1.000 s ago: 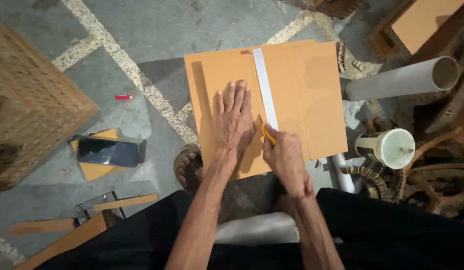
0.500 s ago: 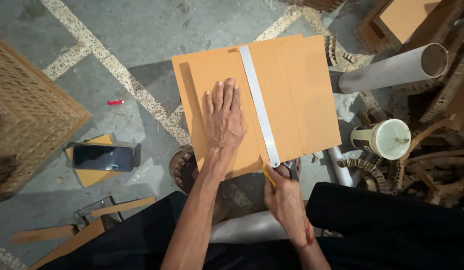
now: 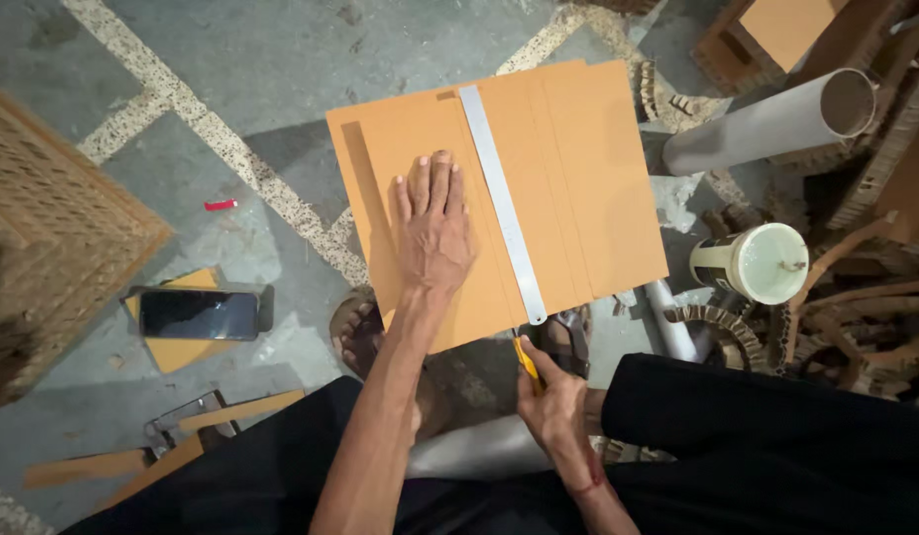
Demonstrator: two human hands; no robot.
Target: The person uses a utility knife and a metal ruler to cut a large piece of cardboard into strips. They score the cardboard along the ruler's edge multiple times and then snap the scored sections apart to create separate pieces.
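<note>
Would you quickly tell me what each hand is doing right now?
Left hand: open, pressed flat on the cardboard sheet.
Right hand: closed on the yellow cutter, at the metal ruler's near end.

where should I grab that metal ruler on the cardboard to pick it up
Probably the far end of the ruler, coming from the right. It lies flat on the cardboard; the left hand crowds its left side, and the knife sits at its near end.

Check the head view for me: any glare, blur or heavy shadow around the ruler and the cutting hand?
Head view: sharp, evenly lit. Metal ruler shows mild sheen, no blinding glare. Soft shadow lies left of the cardboard sheet. Right hand with yellow knife is crisp; right-side clutter sits darker.
</note>
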